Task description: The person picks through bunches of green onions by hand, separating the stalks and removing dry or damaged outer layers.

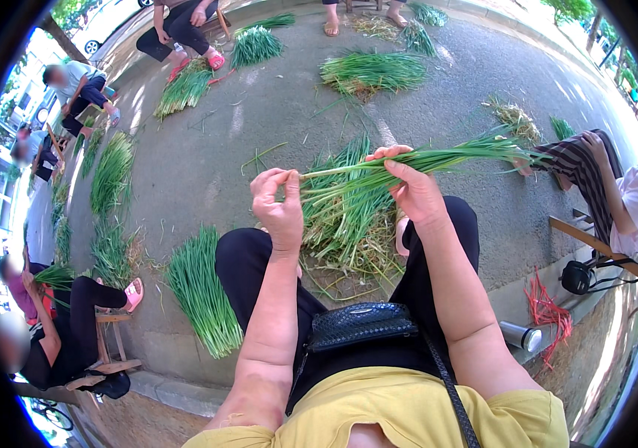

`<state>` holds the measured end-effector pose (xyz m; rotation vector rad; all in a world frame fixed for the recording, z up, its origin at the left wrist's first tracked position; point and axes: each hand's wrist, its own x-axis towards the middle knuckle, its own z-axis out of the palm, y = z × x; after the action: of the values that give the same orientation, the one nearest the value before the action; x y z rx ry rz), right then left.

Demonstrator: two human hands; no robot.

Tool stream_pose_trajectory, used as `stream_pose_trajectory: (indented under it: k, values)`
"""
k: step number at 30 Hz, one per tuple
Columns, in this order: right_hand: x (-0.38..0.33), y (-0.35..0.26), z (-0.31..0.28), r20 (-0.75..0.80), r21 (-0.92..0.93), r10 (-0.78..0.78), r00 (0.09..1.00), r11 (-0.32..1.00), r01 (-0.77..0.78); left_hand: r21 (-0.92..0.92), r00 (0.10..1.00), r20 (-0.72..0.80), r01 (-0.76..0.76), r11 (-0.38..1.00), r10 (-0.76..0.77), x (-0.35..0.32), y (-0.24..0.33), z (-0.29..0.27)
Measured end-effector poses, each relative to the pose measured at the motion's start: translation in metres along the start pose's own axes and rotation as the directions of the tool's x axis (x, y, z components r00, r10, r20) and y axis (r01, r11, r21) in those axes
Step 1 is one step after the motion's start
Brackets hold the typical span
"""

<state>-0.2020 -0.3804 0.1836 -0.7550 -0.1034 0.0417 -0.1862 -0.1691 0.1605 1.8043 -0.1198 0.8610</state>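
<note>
A bunch of long green chives (pixel 453 155) lies across my right hand (pixel 414 190), whose fingers and thumb close around its stems. The leafy tips point to the right. My left hand (pixel 278 203) pinches the pale root end of a stalk sticking out to the left of that bunch. Below both hands, between my feet, is a loose heap of chives (pixel 349 216) with yellowish trimmings (pixel 352 265) at its near side. A neat pile of chives (pixel 205 287) rests on the ground by my left knee, its pale ends toward me.
A black handbag (pixel 364 325) sits on my lap. At my right are a metal flask (pixel 520 336), red ties (pixel 546 310) and a black pouch (pixel 577 277). Other seated people surround several chive piles (pixel 371 72); one in striped trousers (pixel 584 164) sits close on the right.
</note>
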Motion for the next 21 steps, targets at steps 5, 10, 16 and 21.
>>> stream_pose_trajectory:
  k: [5, 10, 16, 21]
  values:
    - [0.001, -0.002, -0.002, -0.075, -0.03, 0.002, 0.997, 1.0, -0.004, -0.227, 0.908, -0.126, 0.366, 0.902, -0.4, 0.006, -0.03, -0.012]
    - [0.002, -0.004, -0.007, -0.167, -0.036, 0.031, 0.986, 0.999, -0.037, -0.001, 0.956, -0.166, 0.246, 0.969, -0.242, 0.007, -0.023, -0.017]
    - [0.004, 0.0, -0.008, -0.211, -0.083, 0.044, 0.977, 0.995, -0.062, 0.29, 0.893, 0.175, -0.449, 0.845, 0.415, -0.002, 0.012, -0.003]
    - [0.005, 0.008, -0.007, -0.246, -0.171, 0.075, 0.966, 0.978, -0.119, 0.187, 0.792, 0.482, -0.511, 0.839, 0.375, -0.014, 0.026, 0.011]
